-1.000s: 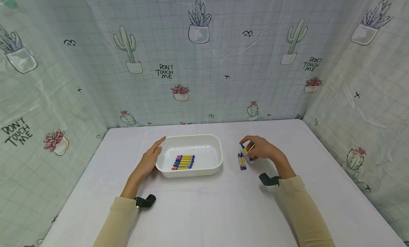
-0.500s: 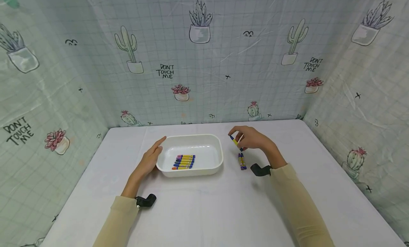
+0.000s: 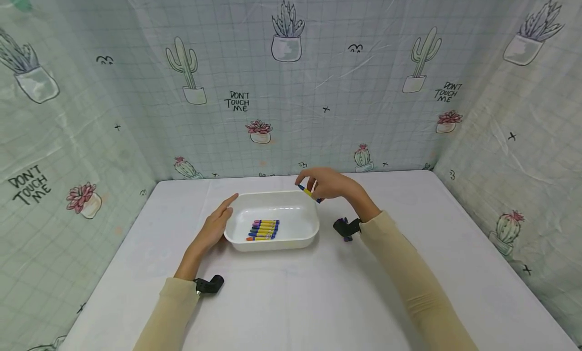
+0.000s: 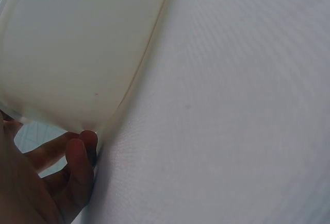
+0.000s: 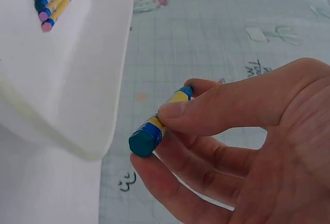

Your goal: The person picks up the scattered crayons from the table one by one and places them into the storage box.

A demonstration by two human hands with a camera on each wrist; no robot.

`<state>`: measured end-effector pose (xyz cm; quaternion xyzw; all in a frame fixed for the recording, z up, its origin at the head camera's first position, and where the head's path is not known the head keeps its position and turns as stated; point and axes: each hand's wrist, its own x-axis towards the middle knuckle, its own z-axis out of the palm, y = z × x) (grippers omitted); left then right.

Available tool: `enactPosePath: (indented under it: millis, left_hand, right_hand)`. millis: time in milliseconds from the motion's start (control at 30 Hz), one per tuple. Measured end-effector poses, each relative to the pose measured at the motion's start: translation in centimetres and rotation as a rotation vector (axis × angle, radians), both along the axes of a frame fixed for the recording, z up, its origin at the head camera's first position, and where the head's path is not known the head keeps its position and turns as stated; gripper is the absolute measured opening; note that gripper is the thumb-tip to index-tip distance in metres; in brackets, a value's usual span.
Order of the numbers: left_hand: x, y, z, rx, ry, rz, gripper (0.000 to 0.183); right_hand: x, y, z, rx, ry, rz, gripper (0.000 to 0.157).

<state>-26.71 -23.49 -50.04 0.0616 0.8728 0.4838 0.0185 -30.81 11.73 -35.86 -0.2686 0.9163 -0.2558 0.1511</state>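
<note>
My right hand (image 3: pixel 329 183) pinches a teal crayon (image 5: pixel 172 108) with a yellow and blue wrapper between thumb and fingers, raised over the back right corner of a white tray (image 3: pixel 297 222). At the tray's left end, my left hand (image 3: pixel 213 231) grips the wall, and its curled fingertips (image 4: pixel 77 149) press on the outside in the left wrist view. Inside the tray lies a row of several crayons (image 3: pixel 262 230), side by side, with pink, blue and orange ends among them. Purple-ended crayons (image 3: pixel 347 238) lie on the table right of the tray, mostly hidden under the right wrist camera.
A white cloth covers the table (image 3: pixel 282 300). Behind it and at both sides hang curtains (image 3: pixel 295 88) printed with cacti. Each wrist carries a black camera, the left camera (image 3: pixel 210 284) low beside the tray.
My right hand has lifted the teal crayon from beside the other two and carried it left and back to the tray's corner. My left hand stays on the tray.
</note>
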Motion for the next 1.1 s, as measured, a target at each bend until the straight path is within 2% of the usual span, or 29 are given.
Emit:
enactPosePath:
  millis: [167,400,800,1100]
  left_hand:
    - [0.1,0.0,0.0,0.0,0.004,0.004,0.051]
    - [0.3,0.1,0.3,-0.011,-0.002,0.009,0.051]
    - [0.4,0.2,0.4,-0.002,-0.008,0.01,0.051]
    - [0.4,0.3,0.5,-0.002,-0.003,0.008,0.051]
  right_hand:
    - [-0.7,-2.6,0.4,0.06,0.014,0.081,0.051]
    - [-2.0,-6.2,-0.4,0.125,0.008,0.173,0.052]
    - [-3.5,-10.3,-4.5,0.184,-0.11,0.229,0.052]
    - [-3.5,-12.3,-5.2,0.24,-0.152,0.235,0.046]
